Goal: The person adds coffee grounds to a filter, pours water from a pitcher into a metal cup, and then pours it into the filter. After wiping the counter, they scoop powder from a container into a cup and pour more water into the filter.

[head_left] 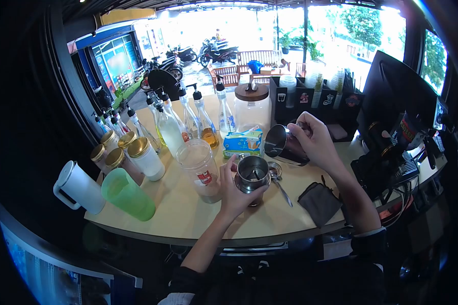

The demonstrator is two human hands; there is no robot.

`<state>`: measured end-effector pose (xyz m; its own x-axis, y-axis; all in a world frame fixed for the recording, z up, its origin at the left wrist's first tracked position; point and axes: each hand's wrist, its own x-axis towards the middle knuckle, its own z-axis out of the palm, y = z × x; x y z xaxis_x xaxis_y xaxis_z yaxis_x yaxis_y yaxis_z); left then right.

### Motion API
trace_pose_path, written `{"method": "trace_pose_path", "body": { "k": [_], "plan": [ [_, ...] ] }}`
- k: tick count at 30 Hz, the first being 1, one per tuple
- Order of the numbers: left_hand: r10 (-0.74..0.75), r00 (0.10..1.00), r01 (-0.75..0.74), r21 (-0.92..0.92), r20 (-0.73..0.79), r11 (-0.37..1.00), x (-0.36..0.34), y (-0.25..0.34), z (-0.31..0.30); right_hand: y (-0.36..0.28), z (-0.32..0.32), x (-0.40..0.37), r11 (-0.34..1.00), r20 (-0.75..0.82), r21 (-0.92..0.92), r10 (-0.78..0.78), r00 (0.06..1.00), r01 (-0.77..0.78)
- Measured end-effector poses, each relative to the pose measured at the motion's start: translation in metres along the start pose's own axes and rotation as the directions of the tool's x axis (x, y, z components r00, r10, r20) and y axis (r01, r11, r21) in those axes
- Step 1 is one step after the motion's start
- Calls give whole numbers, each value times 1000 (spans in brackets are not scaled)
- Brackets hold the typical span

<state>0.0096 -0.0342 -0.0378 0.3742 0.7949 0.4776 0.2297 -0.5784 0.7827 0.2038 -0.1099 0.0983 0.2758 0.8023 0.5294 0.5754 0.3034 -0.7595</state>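
Observation:
My left hand point(233, 197) is wrapped around a round steel container point(253, 175), open at the top, with something dark inside that I cannot make out. Up to its right, my right hand point(314, 140) grips a shiny metal pitcher point(285, 147), tilted so that its mouth faces left. The two vessels are apart. Just right of the steel container lies a metal spoon point(284, 190), its head by a small round metal piece. A clear plastic jar point(196, 162) with a red label stands beside my left hand. Behind is a blue and green carton point(242, 142).
Several pump bottles point(191, 114) and gold-lidded jars point(146, 157) crowd the left of the counter, with a green pitcher point(127, 194) and white jug point(80, 188). A wood-lidded glass jar point(252, 109) and black cup organizer point(315, 104) stand behind. A dark cloth point(319, 203) lies right.

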Motion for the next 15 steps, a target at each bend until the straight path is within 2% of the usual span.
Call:
{"method": "trace_pose_path", "body": {
  "k": [2,3,5,6,8,9,11,15],
  "plan": [
    [160,986,-162,-44,-39,986,2,-10,0,3,-2,1,1000,1,-8,-10,1000,10],
    [160,986,-161,-43,-39,986,6,-12,0,4,-2,1,1000,1,-15,-15,1000,15],
    [312,950,-312,-87,-16,946,16,-15,-2,3,-1,0,1000,0,18,-2,1000,2],
    [311,950,-311,-86,-18,946,18,-16,-3,2,-1,0,999,-2,50,10,1000,-10],
    [135,964,-27,-422,230,906,23,-19,-4,5,-2,0,1000,-3,10,-3,1000,3],
    [138,964,-30,-422,229,906,25,-23,-5,6,-2,-1,999,-4,-29,-13,1000,13],
    [57,964,7,-241,259,971,27,-32,-7,6,-3,-1,1000,-6,-25,-12,1000,12],
    [13,981,35,-242,195,970,25,-13,-6,9,-5,-3,998,-3,-58,-33,999,32]
  ]
}}
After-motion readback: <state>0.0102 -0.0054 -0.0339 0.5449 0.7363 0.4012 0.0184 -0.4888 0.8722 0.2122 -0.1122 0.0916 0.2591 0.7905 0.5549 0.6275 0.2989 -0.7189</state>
